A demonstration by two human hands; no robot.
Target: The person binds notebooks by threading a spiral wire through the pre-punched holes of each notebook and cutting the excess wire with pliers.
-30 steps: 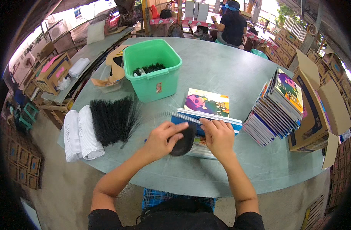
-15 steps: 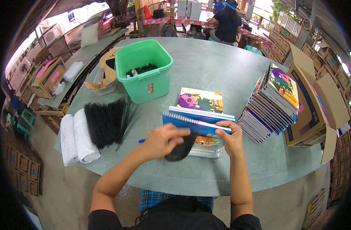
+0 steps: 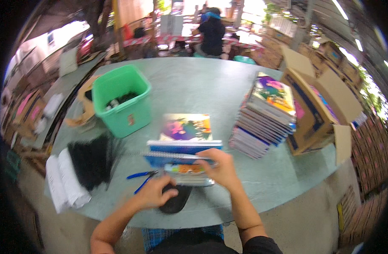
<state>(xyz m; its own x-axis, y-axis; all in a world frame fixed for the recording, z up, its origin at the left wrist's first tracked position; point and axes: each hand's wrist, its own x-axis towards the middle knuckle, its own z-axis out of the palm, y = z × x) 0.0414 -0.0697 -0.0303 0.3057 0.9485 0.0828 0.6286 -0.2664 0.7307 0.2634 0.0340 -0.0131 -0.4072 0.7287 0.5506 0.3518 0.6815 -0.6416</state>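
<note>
Holding one notebook: right hand; near left hand, seemingly one pliers.

- A grey-green surface with a rounded edge stood over a concrete floor.
- A long, narrow second surface ran along the left.
- A red-and-white cloth hung toward the back.
- Tube lights glowed at upper right.

On the tabletop, coils are lying between rolls at left and pliers; a bucket is standing behind; right of a notebook, a book stack is standing beside a carton.
</note>
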